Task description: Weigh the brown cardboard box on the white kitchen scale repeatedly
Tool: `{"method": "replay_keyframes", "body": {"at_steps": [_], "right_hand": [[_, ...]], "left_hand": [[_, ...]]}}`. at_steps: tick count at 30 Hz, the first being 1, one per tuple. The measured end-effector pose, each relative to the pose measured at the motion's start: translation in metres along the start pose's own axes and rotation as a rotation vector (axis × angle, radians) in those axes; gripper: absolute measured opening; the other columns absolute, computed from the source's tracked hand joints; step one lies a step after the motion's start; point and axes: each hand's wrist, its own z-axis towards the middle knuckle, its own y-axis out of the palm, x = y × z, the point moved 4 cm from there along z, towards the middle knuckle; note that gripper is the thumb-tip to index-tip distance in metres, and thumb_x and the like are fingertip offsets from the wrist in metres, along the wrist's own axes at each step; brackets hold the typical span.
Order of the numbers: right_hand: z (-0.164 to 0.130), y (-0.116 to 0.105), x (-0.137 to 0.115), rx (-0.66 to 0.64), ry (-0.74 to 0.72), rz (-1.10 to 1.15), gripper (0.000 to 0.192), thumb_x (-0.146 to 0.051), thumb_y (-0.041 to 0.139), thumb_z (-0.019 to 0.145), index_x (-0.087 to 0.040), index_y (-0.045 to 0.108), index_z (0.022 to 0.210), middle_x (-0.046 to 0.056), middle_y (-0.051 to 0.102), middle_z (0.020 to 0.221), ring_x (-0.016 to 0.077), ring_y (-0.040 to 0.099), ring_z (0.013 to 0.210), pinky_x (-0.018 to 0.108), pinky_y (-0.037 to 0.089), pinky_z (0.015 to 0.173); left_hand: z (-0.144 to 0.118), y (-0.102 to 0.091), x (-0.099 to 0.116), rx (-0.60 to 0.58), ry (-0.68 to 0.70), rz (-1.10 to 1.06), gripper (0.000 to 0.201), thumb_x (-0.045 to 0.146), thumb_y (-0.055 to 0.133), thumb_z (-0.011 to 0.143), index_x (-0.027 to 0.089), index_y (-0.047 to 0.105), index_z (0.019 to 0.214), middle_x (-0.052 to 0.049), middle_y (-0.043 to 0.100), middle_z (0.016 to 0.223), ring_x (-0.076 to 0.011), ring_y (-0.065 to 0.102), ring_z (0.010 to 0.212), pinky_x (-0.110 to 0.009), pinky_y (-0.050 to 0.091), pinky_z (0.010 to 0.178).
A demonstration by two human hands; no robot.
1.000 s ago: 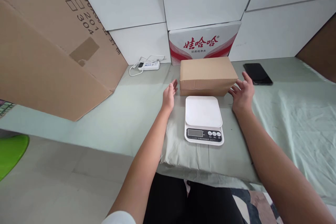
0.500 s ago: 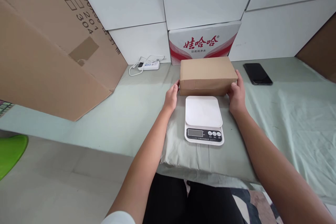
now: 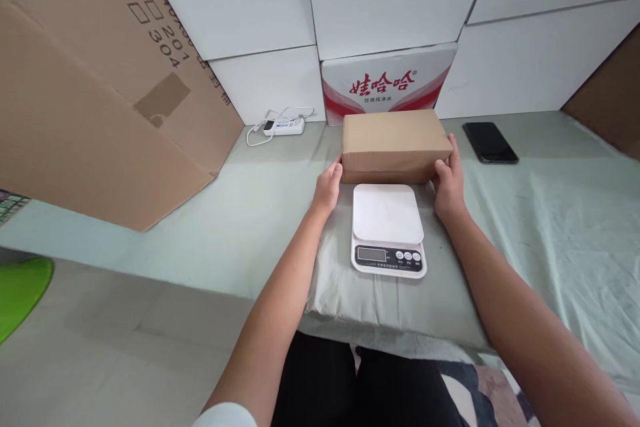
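Clasping closed cardboard box [image 3: 395, 133], with contents hidden, between fingers [image 3: 338, 170] of left hand [image 3: 327, 188] and right hand [image 3: 449, 188], behind digital kitchen scale [image 3: 388, 227].

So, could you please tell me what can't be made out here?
In the head view:
Small cardboard box: its inside, hidden by its walls.
Left hand and right hand: some fingers, hidden by the box or hand itself.
Kitchen scale: its finest print, too small.
Large carton: full extent, cut by the left and top edges.
Green object: the rest, cut by the left edge.
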Motion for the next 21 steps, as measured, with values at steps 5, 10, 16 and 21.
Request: {"method": "replay_keyframes", "body": {"at_steps": [5, 10, 16, 21], "right_hand": [[-0.001, 0.001, -0.024, 0.005, -0.052, 0.041, 0.086, -0.063, 0.069, 0.091, -0.045, 0.041, 0.171, -0.004, 0.047, 0.181, 0.0321, 0.038, 0.174, 0.065, 0.028, 0.146], [-0.018, -0.004, -0.067, 0.008, -0.207, 0.037, 0.089, -0.064, 0.071, 0.094, -0.041, 0.039, 0.174, -0.002, 0.039, 0.186, 0.0335, 0.033, 0.177, 0.060, 0.022, 0.149], [-0.083, -0.023, -0.087, 0.039, -0.156, 0.012, 0.086, -0.062, 0.076, 0.095, -0.042, 0.043, 0.172, 0.000, 0.041, 0.184, 0.0350, 0.030, 0.177, 0.063, 0.023, 0.149], [-0.119, -0.037, -0.085, 0.079, -0.105, -0.023, 0.086, -0.064, 0.073, 0.096, -0.036, 0.043, 0.172, 0.007, 0.049, 0.178, 0.0367, 0.029, 0.177, 0.068, 0.027, 0.146]], "left_hand": [[-0.004, 0.000, 0.019, 0.017, 0.148, 0.104, 0.092, 0.090, 0.041, 0.100, 0.023, 0.068, 0.157, -0.011, 0.070, 0.163, -0.0356, 0.059, 0.159, -0.052, 0.047, 0.134], [-0.028, -0.002, 0.041, 0.019, 0.276, 0.044, 0.088, 0.087, 0.044, 0.101, 0.025, 0.065, 0.161, -0.009, 0.069, 0.164, -0.0339, 0.060, 0.159, -0.049, 0.049, 0.133], [-0.099, -0.014, 0.056, 0.037, 0.293, -0.009, 0.080, 0.077, 0.044, 0.107, 0.021, 0.066, 0.159, -0.013, 0.069, 0.164, -0.0370, 0.060, 0.159, -0.049, 0.048, 0.135], [-0.127, -0.013, 0.054, -0.018, 0.241, -0.029, 0.083, 0.078, 0.046, 0.106, 0.019, 0.064, 0.161, -0.015, 0.067, 0.165, -0.0385, 0.057, 0.162, -0.052, 0.048, 0.136]]}}
